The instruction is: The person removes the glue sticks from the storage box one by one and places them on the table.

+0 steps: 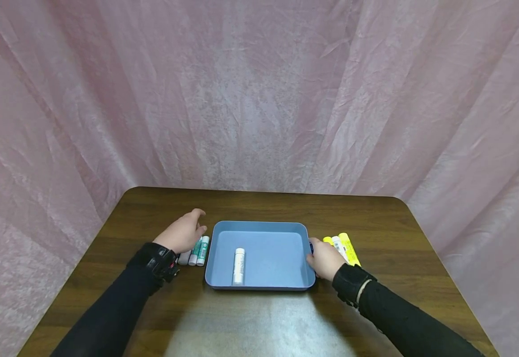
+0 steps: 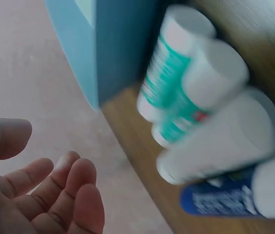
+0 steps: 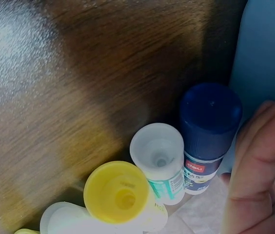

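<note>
My left hand (image 1: pixel 182 232) hovers over the left group of glue sticks, fingers loosely bent with nothing in them. Beside the tray lie two white-and-green glue sticks (image 2: pixel 164 63), a plain white stick (image 2: pixel 220 136) and a blue one with a white cap (image 2: pixel 225 195). At the tray's right rim is my right hand (image 1: pixel 326 259), its fingers bent close beside a dark blue glue stick (image 3: pixel 208 131); none show wrapped around it. A white glue stick (image 1: pixel 239 267) lies inside the blue tray (image 1: pixel 268 285), toward its left.
Right of the blue stick are a white-and-green stick (image 3: pixel 159 156), a yellow-capped one (image 3: pixel 118 192) and other yellow and white sticks, partly behind the right hand in the head view. The brown wooden table (image 1: pixel 259 322) ends before a pink curtain (image 1: pixel 259 99).
</note>
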`<state>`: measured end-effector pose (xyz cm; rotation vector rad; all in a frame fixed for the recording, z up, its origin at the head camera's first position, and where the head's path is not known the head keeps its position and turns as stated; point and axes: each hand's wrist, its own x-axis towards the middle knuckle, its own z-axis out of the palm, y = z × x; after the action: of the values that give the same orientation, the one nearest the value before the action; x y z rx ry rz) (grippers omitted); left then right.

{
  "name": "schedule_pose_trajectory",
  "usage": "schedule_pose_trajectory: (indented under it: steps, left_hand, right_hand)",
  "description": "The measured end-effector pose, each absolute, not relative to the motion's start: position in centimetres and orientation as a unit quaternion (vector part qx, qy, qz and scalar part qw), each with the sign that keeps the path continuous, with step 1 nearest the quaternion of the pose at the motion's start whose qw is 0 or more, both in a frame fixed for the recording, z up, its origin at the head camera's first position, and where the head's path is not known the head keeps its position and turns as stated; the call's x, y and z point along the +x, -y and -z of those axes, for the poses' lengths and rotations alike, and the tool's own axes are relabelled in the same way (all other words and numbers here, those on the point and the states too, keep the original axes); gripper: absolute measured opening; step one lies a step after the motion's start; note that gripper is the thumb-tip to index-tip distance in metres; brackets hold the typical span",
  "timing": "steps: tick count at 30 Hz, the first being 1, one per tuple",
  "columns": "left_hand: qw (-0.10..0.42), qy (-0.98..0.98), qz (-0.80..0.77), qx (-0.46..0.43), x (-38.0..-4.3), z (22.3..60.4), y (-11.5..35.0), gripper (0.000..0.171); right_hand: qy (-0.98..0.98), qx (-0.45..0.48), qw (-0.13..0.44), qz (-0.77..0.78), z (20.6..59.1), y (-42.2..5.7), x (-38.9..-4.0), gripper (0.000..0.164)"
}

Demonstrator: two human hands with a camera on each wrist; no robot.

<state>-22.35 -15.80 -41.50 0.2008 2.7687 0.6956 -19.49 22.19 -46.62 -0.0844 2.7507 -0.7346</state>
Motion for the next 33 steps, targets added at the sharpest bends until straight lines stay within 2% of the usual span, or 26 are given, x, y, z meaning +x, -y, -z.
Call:
schedule_pose_trajectory:
  steps: [15, 33]
  left_hand:
    - [0.152, -0.961, -0.207, 0.097, -20.2, 41.8, 9.8, 0.055]
    - [0.172, -0.964, -0.128, 0.154, -18.9, 43.2, 6.5, 0.060]
  right_hand:
    - [-0.956, -0.036, 0.141, 0.254, 46.4, -22.3, -19.3, 0.055]
    - [-0.958, -0.032, 0.141, 0.246, 46.7, -22.3, -19.4, 0.055]
